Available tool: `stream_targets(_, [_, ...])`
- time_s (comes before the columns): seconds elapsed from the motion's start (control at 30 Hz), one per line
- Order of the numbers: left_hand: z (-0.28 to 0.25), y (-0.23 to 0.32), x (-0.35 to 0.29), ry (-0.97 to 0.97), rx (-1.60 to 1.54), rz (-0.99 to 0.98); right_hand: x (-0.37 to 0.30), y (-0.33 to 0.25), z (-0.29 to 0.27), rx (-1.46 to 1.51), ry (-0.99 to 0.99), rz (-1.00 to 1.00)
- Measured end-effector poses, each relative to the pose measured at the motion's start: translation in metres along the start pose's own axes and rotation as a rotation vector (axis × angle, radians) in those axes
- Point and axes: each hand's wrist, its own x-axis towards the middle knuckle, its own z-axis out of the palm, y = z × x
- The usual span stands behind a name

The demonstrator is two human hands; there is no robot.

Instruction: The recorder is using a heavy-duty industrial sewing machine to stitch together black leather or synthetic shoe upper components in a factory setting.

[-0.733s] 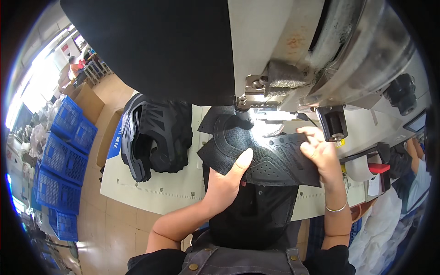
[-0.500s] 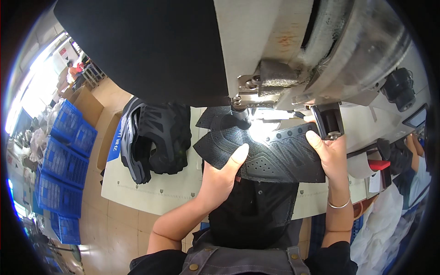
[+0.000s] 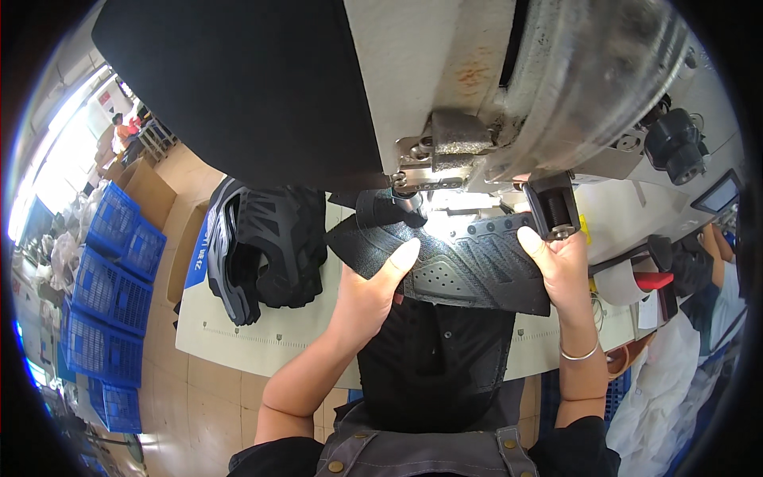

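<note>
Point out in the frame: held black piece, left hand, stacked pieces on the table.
Held black piece (image 3: 439,278): head view, on its perforated panel.
Left hand (image 3: 367,297): head view, below the thumb.
Stacked pieces (image 3: 288,238): head view, mid-stack.

Wearer's hands (image 3: 364,296): two. Held black shoe upper (image 3: 469,274): one. Sewing machine (image 3: 425,71): one. Bracelet (image 3: 582,356): one. Screen (image 3: 718,195): one.

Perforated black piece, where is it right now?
In the head view, the perforated black piece is just right of centre, held between the left hand and right hand, its far edge by the machine, right of the shoe-part stack.
</note>
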Motion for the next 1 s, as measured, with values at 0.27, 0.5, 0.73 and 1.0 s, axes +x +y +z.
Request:
stream_targets(0.27, [-0.004, 0.010, 0.010, -0.039, 0.038, -0.001, -0.013, -0.004, 0.002, 0.088, -0.036, 0.100])
stream_targets(0.5, [-0.016, -0.003, -0.002, -0.191, 0.124, -0.092, -0.022, -0.007, 0.007, 0.094, -0.060, 0.112])
stream_targets(0.73, [0.011, -0.009, -0.043, -0.284, 0.024, -0.223, -0.042, -0.016, 0.011, 0.045, -0.102, 0.262])
stream_targets(1.0, [-0.006, 0.006, -0.047, -0.176, -0.054, -0.313, -0.044, 0.007, -0.007, -0.604, 0.133, -0.299])
